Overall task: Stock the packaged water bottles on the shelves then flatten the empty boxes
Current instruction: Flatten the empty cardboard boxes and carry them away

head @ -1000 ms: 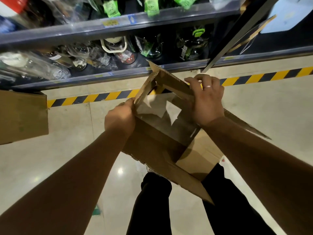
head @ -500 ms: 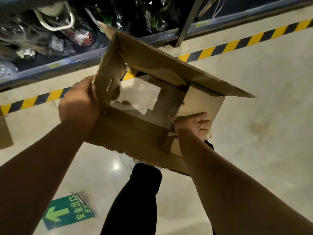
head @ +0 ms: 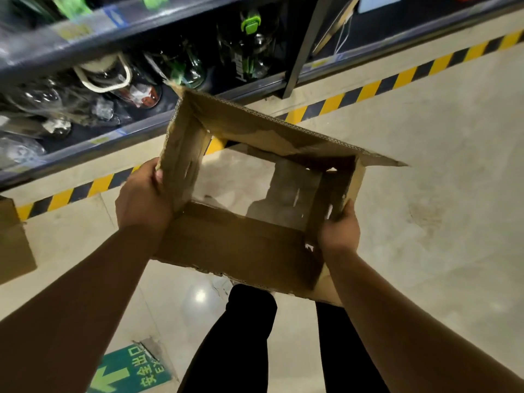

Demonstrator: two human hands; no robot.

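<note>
Apparently, box between both grips

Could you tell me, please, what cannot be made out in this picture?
Head view only.
Left hand: fingers hidden behind the box wall it grips.
Right hand: fingertips hidden by the box corner.
Second box: cut off by the left edge.
Shelf tags: blurred, unreadable.
Floor sign: cut off by the bottom edge.
</note>
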